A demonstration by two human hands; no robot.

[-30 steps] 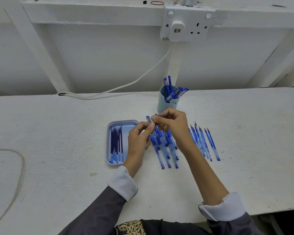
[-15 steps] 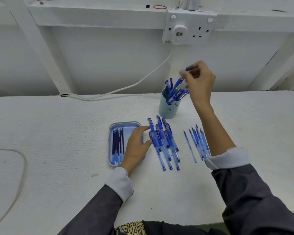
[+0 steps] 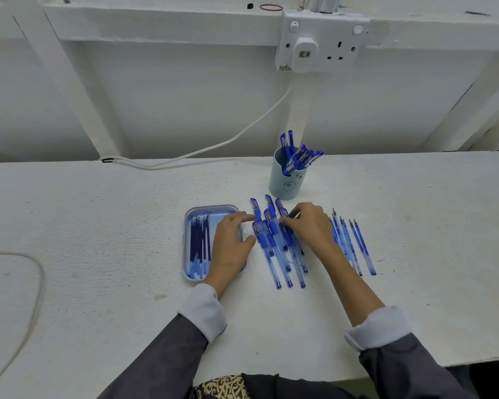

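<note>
Several capped blue pens (image 3: 274, 254) lie in a loose pile on the white table. My right hand (image 3: 310, 227) is over the pile's upper right, its fingers curled down and pinching one pen there. My left hand (image 3: 231, 244) rests flat and relaxed over the right half of a pale blue tray (image 3: 185, 246), fingertips just left of the pile. Dark blue refills (image 3: 199, 243) lie in the tray's left half. To the right, a row of uncapped pens (image 3: 357, 249) is partly hidden by my right wrist. A light blue cup (image 3: 284, 184) behind the pile holds several finished pens (image 3: 298, 159).
A white wall socket (image 3: 320, 44) hangs on the back frame, with a white cable (image 3: 213, 148) running down to the table's rear edge. A red rubber band (image 3: 271, 7) sits on the upper ledge. The table's front edge (image 3: 444, 362) drops off at lower right.
My right hand held a pen over the cup half a second ago; it has since come down empty onto the pile. My left hand stayed by the tray.
</note>
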